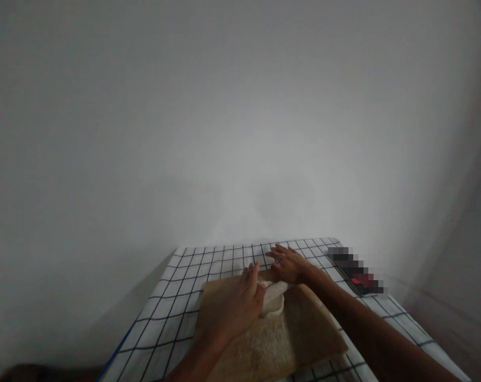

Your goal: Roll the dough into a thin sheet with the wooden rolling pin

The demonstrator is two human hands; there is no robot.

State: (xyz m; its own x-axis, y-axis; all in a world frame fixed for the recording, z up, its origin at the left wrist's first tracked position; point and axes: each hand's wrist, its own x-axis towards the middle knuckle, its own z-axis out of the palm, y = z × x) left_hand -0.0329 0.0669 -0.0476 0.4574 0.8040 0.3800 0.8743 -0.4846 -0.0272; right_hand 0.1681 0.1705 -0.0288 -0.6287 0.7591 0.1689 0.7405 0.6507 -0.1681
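A pale, flattened piece of dough [273, 306] lies on a wooden board [256, 353] dusted with flour. Its far side looks rolled into a thick cylinder between my hands; whether anything is inside the roll I cannot tell. My left hand [246, 297] presses against the left end of the roll, fingers stretched forward. Over the right end rests my right hand [290, 264], palm down with its fingers extended and apart, reaching past the board's far edge. Both palms hide the ends of the roll.
The board lies on a table with a white cloth [164, 307] patterned in dark grid lines. A dark flat item with a red patch [360, 278], partly blurred by pixels, lies at the table's right edge. A plain pale wall [240, 132] stands behind the table.
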